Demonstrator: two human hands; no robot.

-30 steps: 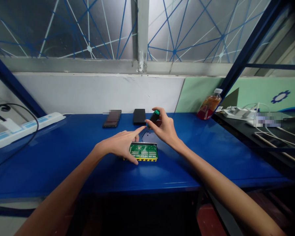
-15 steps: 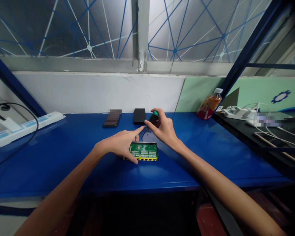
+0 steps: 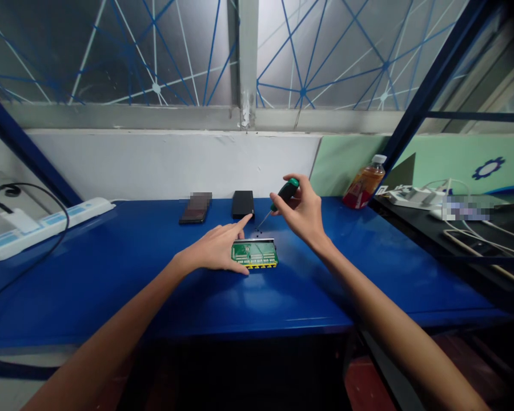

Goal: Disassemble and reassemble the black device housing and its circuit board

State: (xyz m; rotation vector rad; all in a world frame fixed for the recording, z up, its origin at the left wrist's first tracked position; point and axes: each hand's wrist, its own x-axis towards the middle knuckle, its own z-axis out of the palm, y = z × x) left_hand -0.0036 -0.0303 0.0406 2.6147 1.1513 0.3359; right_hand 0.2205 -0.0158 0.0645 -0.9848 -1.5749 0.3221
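My left hand grips the left end of a green circuit board with yellow connectors along its near edge and a dark strip along its far edge. Its thumb lies at the near side, and its index finger stretches forward past the board. In my right hand is a screwdriver with a black and green handle, tilted so its thin shaft points down to the left. The tip is by several small dark screws on the blue table, just beyond the board.
Behind my hands lie a black box and a dark phone. A white power strip with a black cable is at the left. At the right stand a drink bottle and a dark shelf with white chargers and cables.
My right hand has lifted the screwdriver up and to the right, so its shaft now shows. My left hand has shifted the circuit board slightly forward and right.
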